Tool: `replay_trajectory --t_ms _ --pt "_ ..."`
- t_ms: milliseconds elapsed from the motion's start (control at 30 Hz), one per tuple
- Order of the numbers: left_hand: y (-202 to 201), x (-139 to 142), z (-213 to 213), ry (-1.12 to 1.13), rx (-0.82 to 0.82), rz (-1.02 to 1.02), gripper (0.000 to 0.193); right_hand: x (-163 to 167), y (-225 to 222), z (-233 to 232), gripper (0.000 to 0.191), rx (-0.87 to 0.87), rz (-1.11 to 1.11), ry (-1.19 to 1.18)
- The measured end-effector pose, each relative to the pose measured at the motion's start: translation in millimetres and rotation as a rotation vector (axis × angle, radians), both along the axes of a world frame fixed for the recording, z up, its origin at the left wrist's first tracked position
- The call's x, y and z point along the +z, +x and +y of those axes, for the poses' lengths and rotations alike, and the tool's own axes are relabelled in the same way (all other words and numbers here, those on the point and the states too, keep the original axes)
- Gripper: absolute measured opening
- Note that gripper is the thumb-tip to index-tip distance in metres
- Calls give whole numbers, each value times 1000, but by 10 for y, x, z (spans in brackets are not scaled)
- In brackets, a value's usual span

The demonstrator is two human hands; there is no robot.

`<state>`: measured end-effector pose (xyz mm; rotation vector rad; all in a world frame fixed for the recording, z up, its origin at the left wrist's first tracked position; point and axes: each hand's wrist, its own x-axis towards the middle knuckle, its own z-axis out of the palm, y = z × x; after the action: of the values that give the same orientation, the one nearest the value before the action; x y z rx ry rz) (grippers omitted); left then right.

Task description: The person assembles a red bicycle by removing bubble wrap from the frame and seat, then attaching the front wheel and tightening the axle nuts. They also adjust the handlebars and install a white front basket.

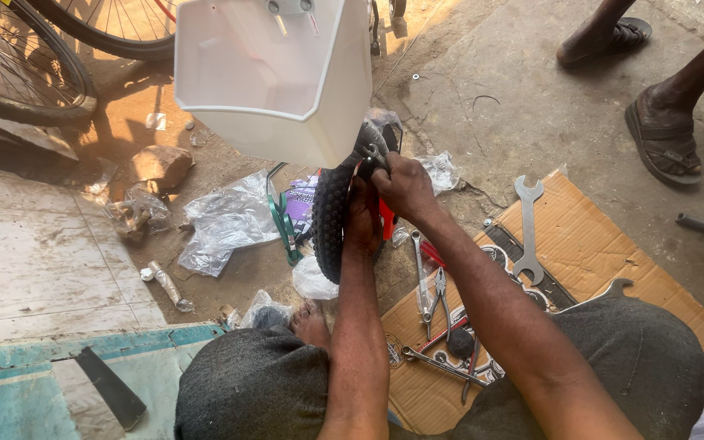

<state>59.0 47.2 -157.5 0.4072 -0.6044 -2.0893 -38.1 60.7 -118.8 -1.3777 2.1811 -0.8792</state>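
A small bicycle stands in front of me, its black knobby tyre pointing at my knees and a white plastic basket on its front. My left hand rests against the side of the tyre near the red fork. My right hand is closed around a small metal spanner at the wheel's hub, just under the basket. Both forearms reach forward between my knees in grey trousers.
A cardboard sheet on the ground carries a large open spanner, pliers and several other tools. Crumpled clear plastic wrap and a stone lie left. Another person's sandalled feet stand at top right. Bicycle wheels at top left.
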Motion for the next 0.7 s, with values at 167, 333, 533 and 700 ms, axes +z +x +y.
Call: replay_trajectory --t_ms 167,333,533,700 --pt "-36 -57 -2 -34 23 5 52 -75 -9 26 20 -98 -66 46" --pt "-113 -107 125 -60 134 14 54 -118 -348 154 39 16 -345 -91" --pt "-208 -173 223 -42 116 -220 68 -112 -429 207 58 89 -516 -115" --pt "-251 -211 229 31 112 -215 63 -31 -541 190 47 76 -689 31"
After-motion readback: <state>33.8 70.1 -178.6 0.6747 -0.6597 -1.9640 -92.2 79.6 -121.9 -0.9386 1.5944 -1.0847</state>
